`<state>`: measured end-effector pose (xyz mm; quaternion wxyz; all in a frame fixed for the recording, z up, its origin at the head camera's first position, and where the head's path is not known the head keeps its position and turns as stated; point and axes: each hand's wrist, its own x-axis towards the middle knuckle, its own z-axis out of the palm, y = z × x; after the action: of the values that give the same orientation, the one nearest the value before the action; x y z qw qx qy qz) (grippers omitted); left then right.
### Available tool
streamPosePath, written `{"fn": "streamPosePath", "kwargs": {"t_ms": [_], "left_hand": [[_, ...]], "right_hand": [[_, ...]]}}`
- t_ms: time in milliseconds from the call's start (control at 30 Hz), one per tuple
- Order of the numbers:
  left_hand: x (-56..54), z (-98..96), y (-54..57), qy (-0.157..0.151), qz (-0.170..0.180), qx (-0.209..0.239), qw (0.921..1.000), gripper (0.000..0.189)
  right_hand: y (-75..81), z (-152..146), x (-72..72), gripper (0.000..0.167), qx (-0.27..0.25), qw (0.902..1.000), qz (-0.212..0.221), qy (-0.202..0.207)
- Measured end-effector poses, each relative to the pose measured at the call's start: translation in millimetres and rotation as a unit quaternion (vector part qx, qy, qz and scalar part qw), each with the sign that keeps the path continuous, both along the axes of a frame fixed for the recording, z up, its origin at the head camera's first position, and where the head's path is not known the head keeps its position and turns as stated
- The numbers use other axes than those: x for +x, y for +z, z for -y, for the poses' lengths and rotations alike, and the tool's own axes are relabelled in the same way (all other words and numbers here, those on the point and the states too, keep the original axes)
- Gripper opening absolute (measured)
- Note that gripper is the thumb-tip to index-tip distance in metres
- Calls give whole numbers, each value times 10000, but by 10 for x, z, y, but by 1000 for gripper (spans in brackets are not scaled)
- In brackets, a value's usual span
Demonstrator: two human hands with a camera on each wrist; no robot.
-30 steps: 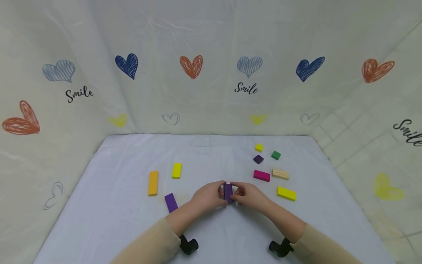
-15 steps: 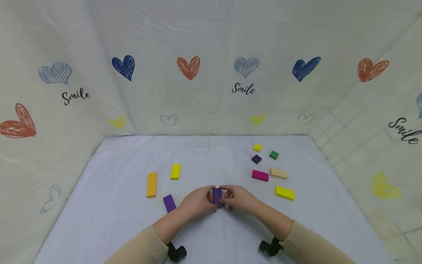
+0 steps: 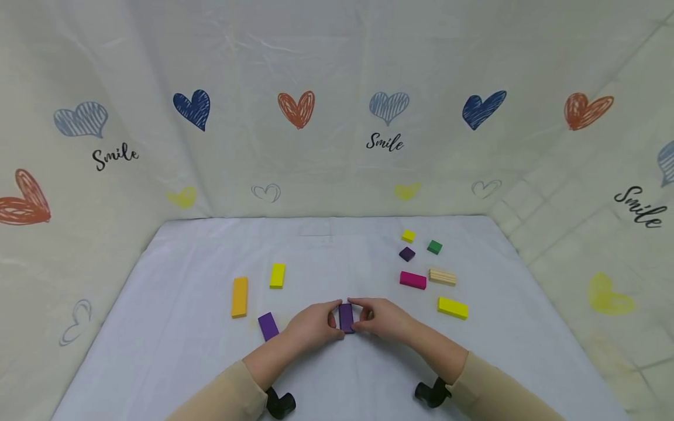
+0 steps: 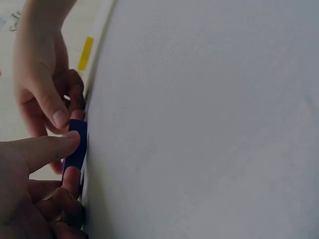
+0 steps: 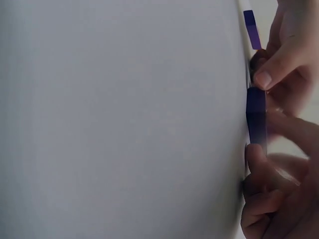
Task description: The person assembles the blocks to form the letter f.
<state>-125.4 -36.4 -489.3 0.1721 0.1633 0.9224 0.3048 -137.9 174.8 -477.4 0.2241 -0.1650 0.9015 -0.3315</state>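
From my station, I watched the left hand point(image 3: 316, 323) grip a purple block point(image 3: 346, 318) by its left side, thumb and fingertip at the near and far ends. The right hand point(image 3: 383, 318) pinched the same block from the right. The block lay lengthwise between both hands, over the tabletop point(image 3: 158, 351).

Just beyond the left forearm I had a second purple block point(image 3: 268, 325), then an orange block point(image 3: 239, 297) and a yellow block point(image 3: 277, 276). Right of the hands I saw a longer yellow block point(image 3: 452, 307), a magenta block point(image 3: 413, 280) beside a ridged wooden block point(image 3: 442, 277), and farther back a dark purple cube point(image 3: 407, 254), a green cube point(image 3: 434, 247) and a small yellow cube point(image 3: 408, 236).

Behind everything, I read "Smile" three times on the heart-printed backdrop point(image 3: 337, 169), twice at the back and once at right.
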Motion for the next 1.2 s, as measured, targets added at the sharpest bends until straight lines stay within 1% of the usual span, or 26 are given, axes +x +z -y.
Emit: {"fn": "streamPosePath", "kwargs": {"t_ms": [200,367,467,633,833,933,1033,1200], "left_hand": [[1,5,-13,-36,7,24,10000,72],[-2,16,-16,-53,21,72,10000,74],[-14,41,-6,18,60,138,9999,75],[-47,127,69,290,202,377,9987,73],[-54,289,161,650,492,548,9952,74],[-44,385,178,833,582,577,9932,74],[-22,505,166,966,612,546,9919,73],[70,731,155,1276,630,431,9889,71]], "right_hand": [[-4,-46,-43,61,88,9997,-5,220],[0,-47,-51,61,71,9997,50,217],[-1,-46,-55,61,61,9997,46,216],[-8,-47,-61,61,77,9997,33,231],[-2,-52,-58,62,130,9997,100,179],[-9,-55,-65,62,162,9997,155,130],[-21,-51,-75,61,162,9996,200,115],[-36,-43,-85,61,113,9995,254,140]]}}
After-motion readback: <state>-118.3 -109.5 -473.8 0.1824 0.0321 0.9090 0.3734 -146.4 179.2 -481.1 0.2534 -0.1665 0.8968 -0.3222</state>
